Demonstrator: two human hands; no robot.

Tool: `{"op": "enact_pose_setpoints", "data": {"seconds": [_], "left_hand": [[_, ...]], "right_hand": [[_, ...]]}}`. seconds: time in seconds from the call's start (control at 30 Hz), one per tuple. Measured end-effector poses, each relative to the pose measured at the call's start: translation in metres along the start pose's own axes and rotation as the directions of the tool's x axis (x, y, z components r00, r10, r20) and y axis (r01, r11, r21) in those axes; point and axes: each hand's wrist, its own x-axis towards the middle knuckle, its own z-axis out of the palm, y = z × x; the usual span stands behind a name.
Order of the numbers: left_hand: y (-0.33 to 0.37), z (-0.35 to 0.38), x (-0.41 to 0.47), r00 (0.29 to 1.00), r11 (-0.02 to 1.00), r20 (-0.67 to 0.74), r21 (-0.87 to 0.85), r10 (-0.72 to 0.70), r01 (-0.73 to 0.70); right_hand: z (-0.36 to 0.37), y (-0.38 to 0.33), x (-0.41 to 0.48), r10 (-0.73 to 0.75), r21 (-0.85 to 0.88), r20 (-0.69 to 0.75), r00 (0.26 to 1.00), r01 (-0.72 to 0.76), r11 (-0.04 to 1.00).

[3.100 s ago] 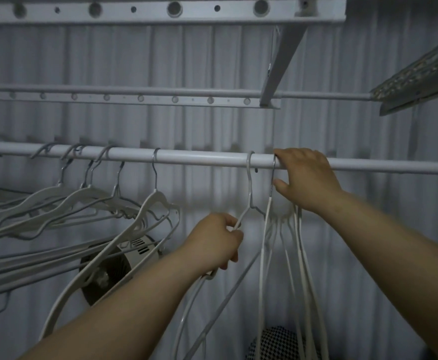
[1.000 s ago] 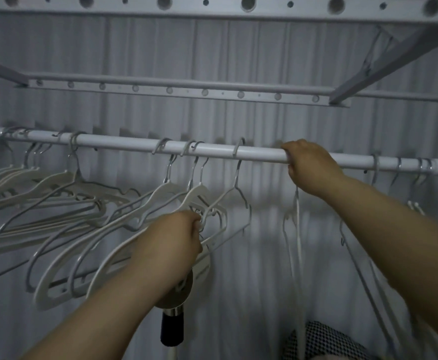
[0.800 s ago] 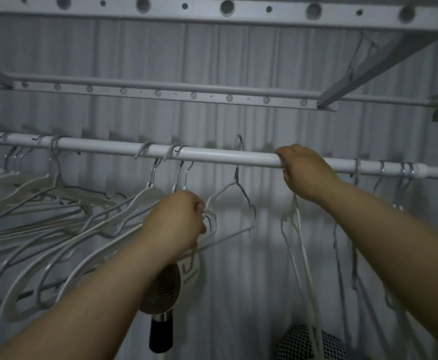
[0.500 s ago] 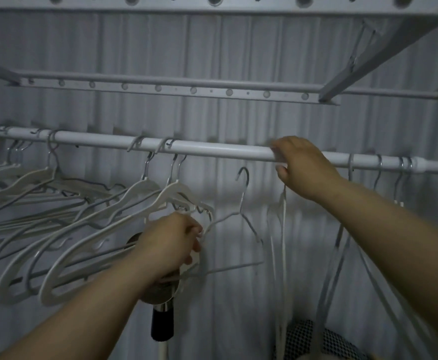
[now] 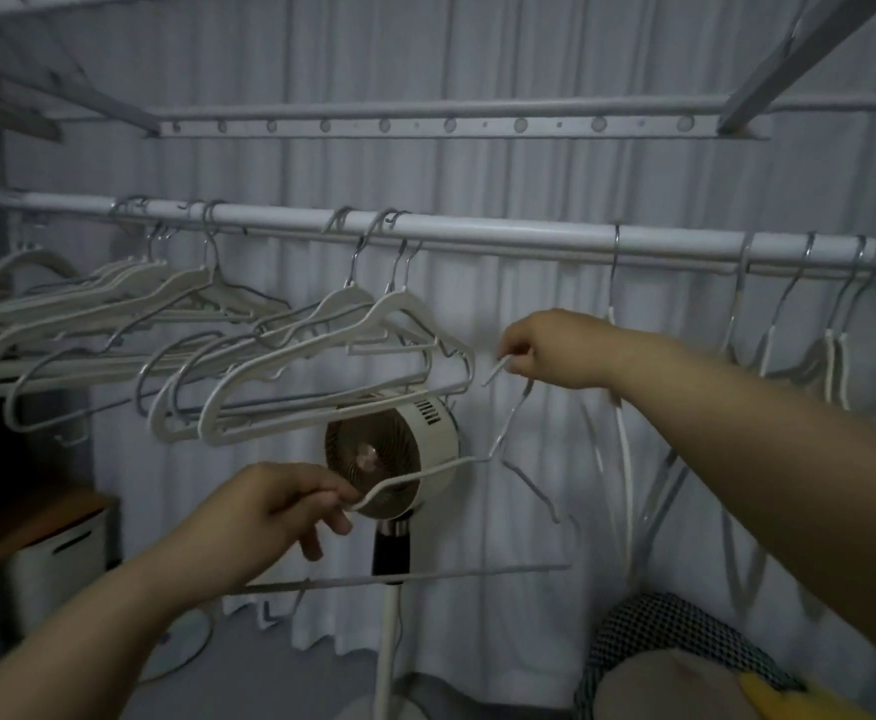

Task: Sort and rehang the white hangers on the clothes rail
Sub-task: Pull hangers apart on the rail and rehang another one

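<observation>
Left grip [image 5: 275, 506]: curling its fingers round one shoulder end of a thin white hanger [image 5: 425, 472], thumb and forefinger closing on the wire.
Right grip [image 5: 560, 348]: pinching the hook of the same hanger, higher up and to the right.
Thin white hanger: hanging free of the clothes rail [image 5: 503, 236], tilting between both hands below it, its bottom bar running under the left wrist.
Thick white hangers [image 5: 269, 366]: hanging by their hooks along the left half of the rail, bunching together and slanting down to the left.
Thin hangers [image 5: 768, 345]: hanging edge-on along the right part of the rail, partly behind the right forearm.
Fan [image 5: 394, 459]: standing on its pole behind the held hanger, just under the nearest thick hangers.
Backdrop: a pleated curtain [image 5: 529, 163] is hanging behind everything, a perforated bar [image 5: 425, 124] running above the rail.
Lower right corner: a checked cloth [image 5: 659, 626] is showing.
</observation>
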Motion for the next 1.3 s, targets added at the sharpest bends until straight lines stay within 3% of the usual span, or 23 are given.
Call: {"op": "enact_pose_setpoints", "data": {"seconds": [0.17, 0.33, 0.43, 0.57, 0.77, 0.9, 1.0, 1.1, 1.17, 1.23, 1.3], "left_hand": [[-0.019, -0.009, -0.02, 0.995, 0.996, -0.044, -0.019, -0.086, 0.085], [-0.036, -0.009, -0.027, 0.97, 0.894, -0.131, 0.378, -0.204, 0.239], [-0.039, -0.004, -0.034, 0.975, 0.852, -0.157, 0.477, -0.16, 0.217], [-0.021, 0.01, -0.044, 0.987, 0.967, -0.158, 0.242, -0.043, 0.081], [0.02, 0.039, -0.05, 0.996, 0.99, 0.087, -0.135, -0.013, 0.025], [0.03, 0.043, -0.052, 0.983, 0.968, 0.183, -0.244, -0.019, 0.064], [0.034, 0.04, -0.056, 0.981, 0.962, 0.194, -0.262, -0.03, 0.081], [0.032, 0.035, -0.051, 0.984, 0.959, 0.179, -0.274, -0.021, 0.071], [0.032, 0.028, -0.042, 0.987, 0.93, 0.148, -0.351, -0.056, 0.105], [0.035, 0.02, -0.03, 0.986, 0.897, 0.137, -0.418, -0.092, 0.142], [0.039, 0.013, -0.016, 0.989, 0.892, 0.111, -0.433, -0.094, 0.133]], "right_hand": [[0.007, -0.01, -0.01, -0.054, 0.232, 0.136, 0.989, 0.021, 0.972], [0.01, -0.03, -0.021, -0.043, 0.469, 0.19, 0.981, -0.052, 0.882], [0.011, -0.045, -0.028, -0.011, 0.609, 0.199, 0.98, -0.115, 0.785], [0.013, -0.063, -0.039, 0.086, 0.725, 0.173, 0.981, -0.186, 0.664], [0.011, -0.092, -0.051, 0.274, 0.932, 0.074, 0.959, -0.164, 0.322], [0.007, -0.103, -0.053, 0.417, 0.986, 0.087, 0.905, -0.138, 0.095], [0.003, -0.103, -0.054, 0.461, 0.995, 0.068, 0.885, -0.091, 0.029], [-0.002, -0.102, -0.053, 0.441, 0.995, 0.073, 0.894, -0.095, 0.028], [-0.005, -0.098, -0.051, 0.41, 0.985, 0.072, 0.909, -0.13, 0.115], [-0.009, -0.091, -0.047, 0.422, 0.94, 0.012, 0.906, -0.155, 0.304], [-0.011, -0.077, -0.041, 0.46, 0.79, -0.117, 0.88, -0.198, 0.58]]}}
